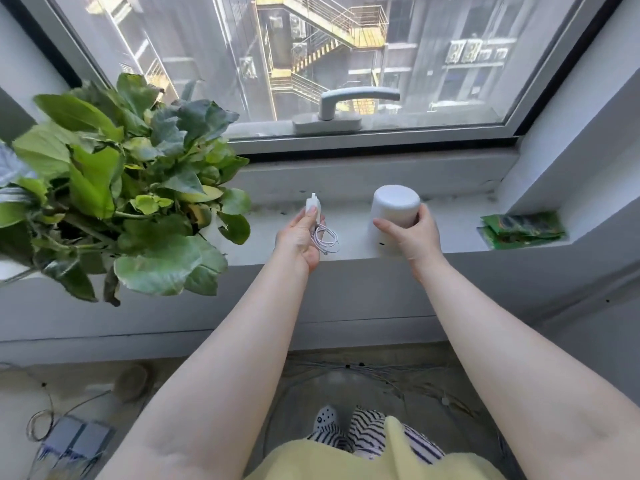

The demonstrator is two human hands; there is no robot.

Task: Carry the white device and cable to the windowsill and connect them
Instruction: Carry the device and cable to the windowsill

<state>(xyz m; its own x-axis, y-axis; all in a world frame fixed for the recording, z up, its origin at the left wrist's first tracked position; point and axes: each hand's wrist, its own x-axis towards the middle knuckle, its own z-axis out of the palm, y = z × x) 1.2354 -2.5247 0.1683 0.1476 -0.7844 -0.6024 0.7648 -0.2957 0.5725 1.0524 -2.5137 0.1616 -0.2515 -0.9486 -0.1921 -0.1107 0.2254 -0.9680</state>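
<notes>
Head view: outstretched left hand [302,237] grips plug and coiled cable [325,240]; right hand [414,237] clasps white device [394,216] on windowsill [457,233].

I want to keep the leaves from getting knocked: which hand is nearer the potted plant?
The left hand. It holds the coiled cable and plug just right of the potted plant and its leaves. The right hand grips the white device farther right along the windowsill.

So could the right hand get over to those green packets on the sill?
Probably yes. The sill between the right hand and the green packets looks bare, so nothing blocks the way. But that hand is wrapped around the white device, so it would need to let go first.
</notes>
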